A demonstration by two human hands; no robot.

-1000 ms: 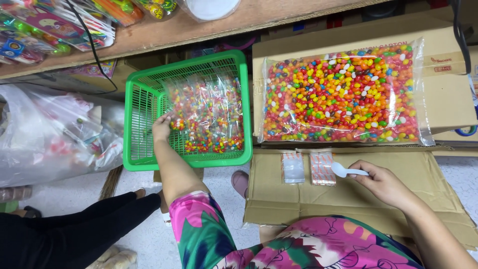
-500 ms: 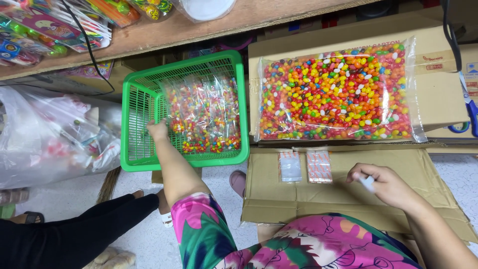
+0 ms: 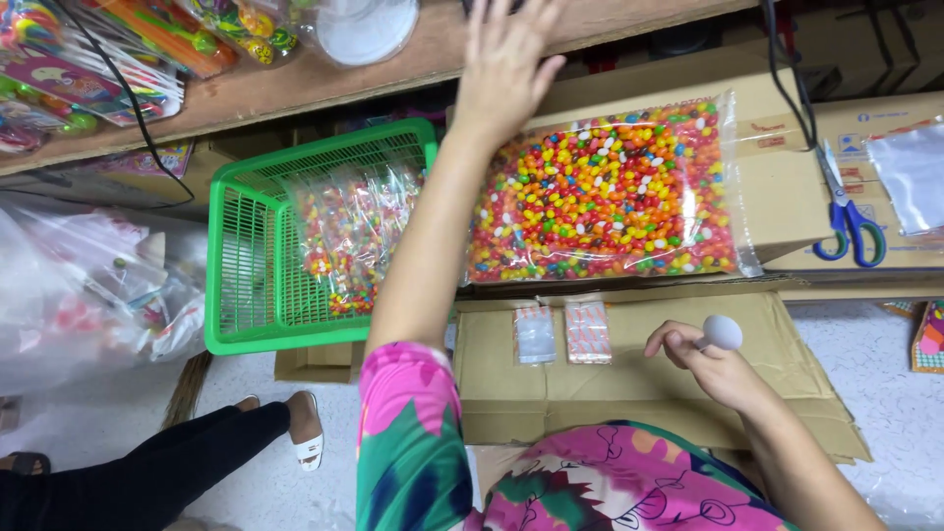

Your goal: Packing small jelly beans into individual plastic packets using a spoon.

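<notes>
Head view, left hand: the left hand (image 3: pixel 503 69) is now raised with fingers spread wide and holding nothing, up at the edge of the wooden shelf (image 3: pixel 295 84); half a second earlier it was down in the green plastic basket (image 3: pixel 246 265).
Head view, what that means: the left grip has let go of the small clear packets of coloured candy (image 3: pixel 349 241), which lie loose in the basket, well below and to the left of the open hand.
Head view, right hand: the right hand (image 3: pixel 713 369) is closed around the handle of a white plastic spoon (image 3: pixel 723 332), bowl upward; a second ago the spoon pointed flat toward the small bags.
Head view, main package: a large clear plastic bag of multicoloured round candies (image 3: pixel 605 192) lies flat on a brown cardboard box (image 3: pixel 787 197), just below the left hand and above the right grip.
Head view, small packages: two small clear bags with pale printed panels (image 3: pixel 560 334) lie side by side on flattened brown cardboard (image 3: pixel 639 393), just left of the right hand.
Head view, other things: blue-handled scissors (image 3: pixel 846 211) rest on the box to the right of the big bag; colourful toy packs (image 3: pixel 88 59) sit on the shelf far left of the left hand.
Head view, another person: a dark-trousered leg with a white sandal (image 3: pixel 305 433) is at lower left.
</notes>
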